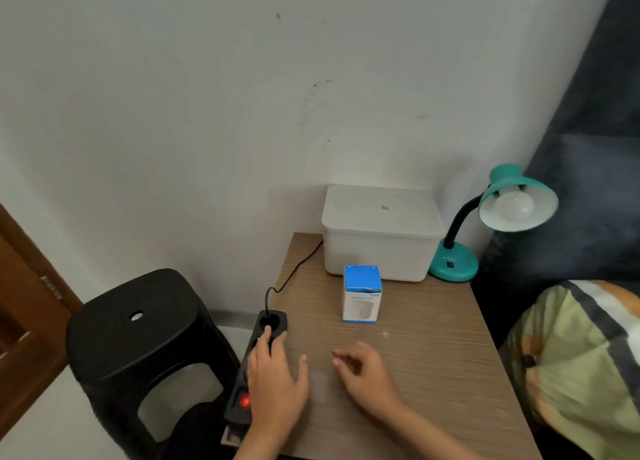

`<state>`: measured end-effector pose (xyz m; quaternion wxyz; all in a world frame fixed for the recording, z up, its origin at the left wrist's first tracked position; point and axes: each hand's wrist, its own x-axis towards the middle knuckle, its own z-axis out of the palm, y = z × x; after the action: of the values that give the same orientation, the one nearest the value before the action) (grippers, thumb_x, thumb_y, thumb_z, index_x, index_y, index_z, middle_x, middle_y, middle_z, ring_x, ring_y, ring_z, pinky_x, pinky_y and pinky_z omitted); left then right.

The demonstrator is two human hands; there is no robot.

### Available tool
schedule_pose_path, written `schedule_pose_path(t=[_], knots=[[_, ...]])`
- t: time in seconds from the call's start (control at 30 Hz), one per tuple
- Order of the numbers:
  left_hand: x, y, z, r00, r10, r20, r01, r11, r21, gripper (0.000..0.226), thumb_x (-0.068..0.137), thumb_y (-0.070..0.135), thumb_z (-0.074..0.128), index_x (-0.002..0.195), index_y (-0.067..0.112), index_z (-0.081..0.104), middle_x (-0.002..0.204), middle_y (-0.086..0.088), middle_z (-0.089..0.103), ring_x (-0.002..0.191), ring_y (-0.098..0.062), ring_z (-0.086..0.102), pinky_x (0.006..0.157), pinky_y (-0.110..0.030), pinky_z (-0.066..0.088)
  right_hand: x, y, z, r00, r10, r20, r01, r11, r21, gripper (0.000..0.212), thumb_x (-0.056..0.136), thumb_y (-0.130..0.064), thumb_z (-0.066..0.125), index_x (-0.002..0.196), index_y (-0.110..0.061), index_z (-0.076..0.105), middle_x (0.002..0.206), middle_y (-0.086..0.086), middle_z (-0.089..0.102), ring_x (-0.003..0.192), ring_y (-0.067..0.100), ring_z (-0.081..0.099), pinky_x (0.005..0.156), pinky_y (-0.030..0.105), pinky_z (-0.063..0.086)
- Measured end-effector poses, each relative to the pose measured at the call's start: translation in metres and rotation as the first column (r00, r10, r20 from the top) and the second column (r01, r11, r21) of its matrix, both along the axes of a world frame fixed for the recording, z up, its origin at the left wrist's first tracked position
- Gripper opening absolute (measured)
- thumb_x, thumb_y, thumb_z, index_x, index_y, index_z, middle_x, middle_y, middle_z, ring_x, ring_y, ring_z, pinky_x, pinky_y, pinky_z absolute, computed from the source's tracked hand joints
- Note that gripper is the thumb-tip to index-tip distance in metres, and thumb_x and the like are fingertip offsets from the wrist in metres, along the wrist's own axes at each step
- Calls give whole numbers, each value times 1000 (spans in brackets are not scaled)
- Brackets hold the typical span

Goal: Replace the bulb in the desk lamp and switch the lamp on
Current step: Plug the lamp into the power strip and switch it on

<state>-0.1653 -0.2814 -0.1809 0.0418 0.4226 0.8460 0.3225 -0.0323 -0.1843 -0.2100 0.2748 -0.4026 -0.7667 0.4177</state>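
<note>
A teal desk lamp (453, 262) stands at the table's far right corner, its black gooseneck bent so the shade faces me. A white bulb (514, 205) sits in the shade, unlit. A blue and white bulb box (362, 293) stands upright mid-table. A black power strip (266, 328) lies along the table's left edge, its red switch (245, 400) glowing. The lamp's black plug sits in the strip's far socket. My left hand (275, 380) rests on the strip, a finger touching that plug. My right hand (363, 373) hovers over the table, fingers loosely curled, holding nothing.
A white lidded plastic box (381, 234) sits at the back of the wooden table (433, 355) against the wall. A black plastic stool (138, 338) stands to the left. A patterned pillow (581, 362) and dark bedding lie on the right. A wooden door edge (24, 303) is at far left.
</note>
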Motion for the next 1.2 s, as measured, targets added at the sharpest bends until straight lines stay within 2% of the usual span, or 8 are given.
schedule_pose_path(t=[0.07, 0.17, 0.37, 0.47, 0.57, 0.73, 0.87, 1.2], knots=[[29, 7, -11, 994, -104, -25, 106, 985, 135, 39, 77, 32, 63, 112, 15, 59, 126, -6, 54, 115, -21, 48, 95, -36, 42, 31, 7, -4, 998, -55, 23, 54, 997, 53, 16, 81, -14, 66, 88, -27, 71, 72, -11, 56, 73, 0, 55, 64, 8, 40], [75, 25, -24, 952, -303, 37, 295, 944, 147, 37, 76, 42, 50, 105, 21, 60, 116, 1, 57, 103, -11, 47, 88, -32, 50, 70, 29, -4, 979, -199, 51, 190, 971, 145, 18, 80, -12, 65, 93, -21, 72, 79, -20, 58, 80, -8, 56, 72, 7, 41], [123, 97, -34, 840, -542, -4, 542, 840, -1, 39, 85, 42, 45, 118, 23, 49, 125, 0, 49, 117, -17, 45, 99, -37, 45, 116, 94, 9, 919, -385, 88, 353, 901, 252, 19, 85, -8, 62, 102, -14, 68, 88, -6, 58, 79, 2, 57, 69, 5, 39], [131, 141, -28, 779, -627, 23, 623, 768, -147, 55, 88, 46, 39, 136, 19, 36, 143, -4, 36, 132, -21, 32, 112, -41, 31, 123, 136, 14, 883, -457, 110, 412, 865, 287, 22, 87, -12, 59, 108, -12, 65, 101, 2, 59, 89, 9, 57, 78, 7, 40], [134, 180, -28, 749, -663, -16, 639, 728, -249, 70, 85, 54, 34, 145, 18, 21, 156, -7, 16, 142, -26, 16, 116, -47, 14, 123, 178, 15, 860, -505, 76, 465, 836, 291, 29, 86, -12, 59, 115, -7, 61, 111, 9, 59, 106, 20, 56, 95, 25, 42], [135, 210, -43, 754, -652, -81, 593, 729, -341, 76, 85, 62, 29, 147, 22, 10, 158, -1, -5, 145, -18, -4, 115, -50, 0, 113, 231, 10, 860, -491, 138, 444, 854, 271, 46, 87, -19, 60, 130, -9, 50, 140, 12, 48, 133, 25, 38, 113, 33, 26], [135, 212, -46, 762, -644, -71, 595, 739, -316, 76, 84, 63, 31, 147, 26, 11, 158, 4, -5, 145, -13, -6, 115, -49, -2, 114, 252, -4, 863, -487, 136, 443, 858, 261, 46, 87, -20, 61, 130, -7, 50, 141, 14, 47, 136, 25, 36, 115, 32, 21], [136, 213, -45, 781, -614, -112, 543, 757, -362, 79, 78, 66, 26, 146, 27, 14, 158, 4, -3, 145, -12, -1, 116, -46, 1, 114, 254, -16, 848, -530, 21, 507, 822, 260, 31, 84, -14, 66, 109, 2, 59, 131, 19, 55, 130, 32, 44, 107, 31, 31]])
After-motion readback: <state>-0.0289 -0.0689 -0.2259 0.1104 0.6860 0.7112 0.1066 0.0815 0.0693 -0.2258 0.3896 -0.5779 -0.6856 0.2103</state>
